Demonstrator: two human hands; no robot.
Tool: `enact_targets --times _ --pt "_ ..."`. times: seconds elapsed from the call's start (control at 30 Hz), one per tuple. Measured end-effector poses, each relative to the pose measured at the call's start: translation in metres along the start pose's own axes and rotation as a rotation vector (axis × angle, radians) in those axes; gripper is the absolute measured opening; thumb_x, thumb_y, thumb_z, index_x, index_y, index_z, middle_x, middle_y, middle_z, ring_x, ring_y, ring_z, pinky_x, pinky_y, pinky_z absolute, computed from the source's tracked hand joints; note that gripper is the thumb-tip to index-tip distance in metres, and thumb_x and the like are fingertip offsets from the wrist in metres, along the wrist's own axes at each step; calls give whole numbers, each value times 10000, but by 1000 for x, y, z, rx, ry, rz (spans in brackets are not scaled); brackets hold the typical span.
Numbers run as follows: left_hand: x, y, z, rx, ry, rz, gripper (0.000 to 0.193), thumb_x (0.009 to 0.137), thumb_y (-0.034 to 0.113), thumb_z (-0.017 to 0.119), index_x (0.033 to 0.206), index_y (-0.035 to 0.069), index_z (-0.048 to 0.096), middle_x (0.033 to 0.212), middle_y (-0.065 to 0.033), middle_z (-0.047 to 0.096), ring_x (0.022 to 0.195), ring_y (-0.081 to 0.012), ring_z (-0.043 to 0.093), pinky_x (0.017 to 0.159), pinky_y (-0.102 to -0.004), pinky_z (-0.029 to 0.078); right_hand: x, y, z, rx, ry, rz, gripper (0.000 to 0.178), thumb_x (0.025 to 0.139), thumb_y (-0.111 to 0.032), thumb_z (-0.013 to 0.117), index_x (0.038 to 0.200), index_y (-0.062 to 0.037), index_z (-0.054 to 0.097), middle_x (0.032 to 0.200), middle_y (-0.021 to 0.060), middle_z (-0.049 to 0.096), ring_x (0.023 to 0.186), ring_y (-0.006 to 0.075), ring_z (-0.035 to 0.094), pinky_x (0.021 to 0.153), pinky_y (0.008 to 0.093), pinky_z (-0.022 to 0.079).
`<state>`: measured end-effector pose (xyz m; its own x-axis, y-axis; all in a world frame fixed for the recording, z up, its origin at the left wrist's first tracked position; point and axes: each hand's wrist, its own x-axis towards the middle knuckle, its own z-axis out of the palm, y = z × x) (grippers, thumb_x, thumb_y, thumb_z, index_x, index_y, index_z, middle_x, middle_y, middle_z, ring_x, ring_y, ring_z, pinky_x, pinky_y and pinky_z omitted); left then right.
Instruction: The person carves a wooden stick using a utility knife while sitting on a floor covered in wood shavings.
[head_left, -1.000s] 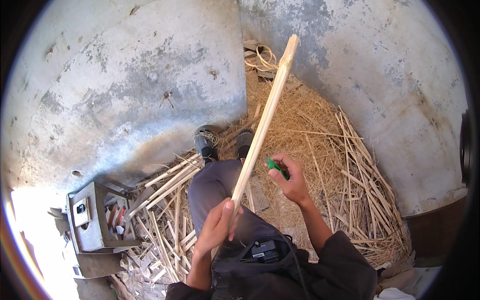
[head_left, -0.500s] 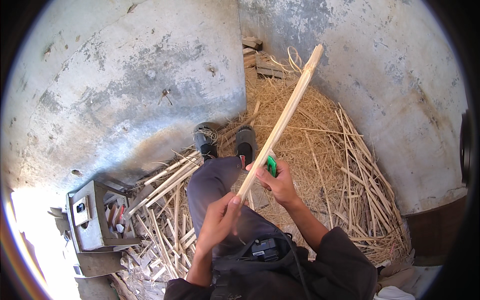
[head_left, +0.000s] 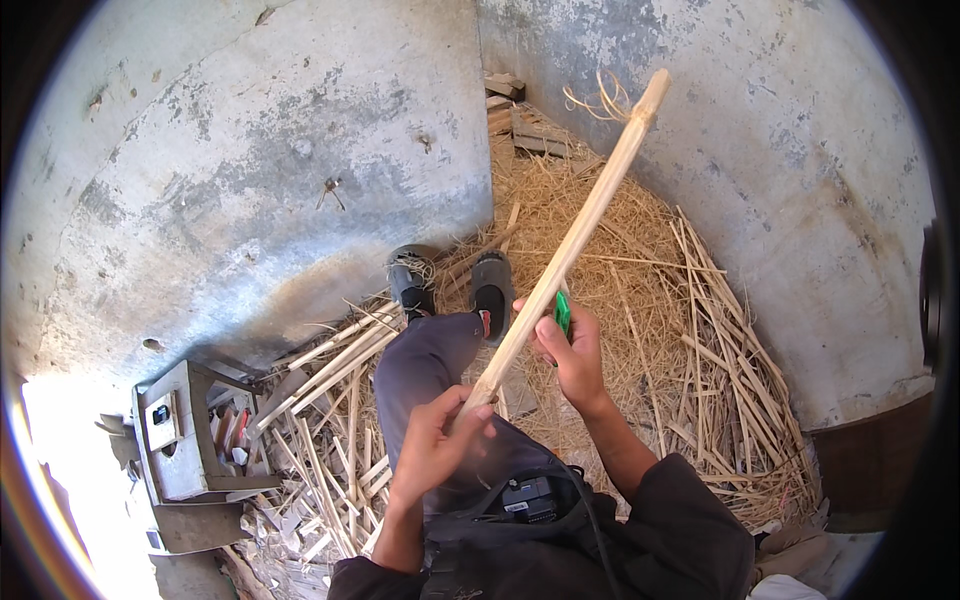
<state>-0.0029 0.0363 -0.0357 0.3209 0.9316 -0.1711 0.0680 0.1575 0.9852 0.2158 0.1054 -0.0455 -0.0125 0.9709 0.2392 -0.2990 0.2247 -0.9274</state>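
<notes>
Left grip [head_left: 435, 440] clenched on pale stick [head_left: 570, 245] | right grip [head_left: 572, 350] grasping green tool [head_left: 563, 312]

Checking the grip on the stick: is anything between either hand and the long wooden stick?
Nothing visible. The left hand grips the stick at its lower end, and the right hand, holding a small green tool, presses against it higher up.

You are sitting between two rough grey concrete walls [head_left: 250, 170] that are meeting at a corner. Straw [head_left: 640, 300] and split wooden strips [head_left: 340, 450] are covering the floor. Bright sunlight is washing over a small grey box [head_left: 185, 435] at your left.
</notes>
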Motion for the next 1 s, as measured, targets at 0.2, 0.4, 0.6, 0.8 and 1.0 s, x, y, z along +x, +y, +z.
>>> enact_targets --times 0.2,0.4,0.6,0.8,1.0 --pt "-3 9 -1 -50 -16 -1 283 1148 204 560 1307 -12 649 782 10 594 597 -43 530 544 -213 482 -15 1 -9 -299 -98 -151 339 1069 -319 678 1186 -1 686 918 55 707 822 124 643 721 333 501" --pt "-7 15 -3 -136 -2 -29 299 1159 233 535 1342 13 622 750 50 485 579 -12 425 502 -196 345 -16 2 -13 -713 -215 -446 335 1021 -359 730 1127 -41 714 873 88 692 767 251 690 683 359 513" --pt "-8 22 0 -199 -1 -33 289 1162 243 532 1315 16 624 735 85 443 583 2 364 511 -200 264 -20 4 -10 -767 -256 -525 324 968 -383 786 1091 -85 749 824 55 651 690 253 677 600 369 514" --pt "-11 24 -1 -198 17 -74 284 1165 281 529 1261 31 624 723 98 438 564 8 350 499 -200 249 -21 4 -9 -891 -216 -624 375 921 -436 815 1144 -136 792 768 15 603 606 194 628 538 346 485" --pt "-8 14 1 -36 68 60 271 1159 308 549 1173 48 622 691 96 452 520 15 355 463 -193 270 -23 -6 -5 -973 -155 -655 405 884 -449 840 1197 -192 828 707 -21 570 539 153 570 496 324 453"
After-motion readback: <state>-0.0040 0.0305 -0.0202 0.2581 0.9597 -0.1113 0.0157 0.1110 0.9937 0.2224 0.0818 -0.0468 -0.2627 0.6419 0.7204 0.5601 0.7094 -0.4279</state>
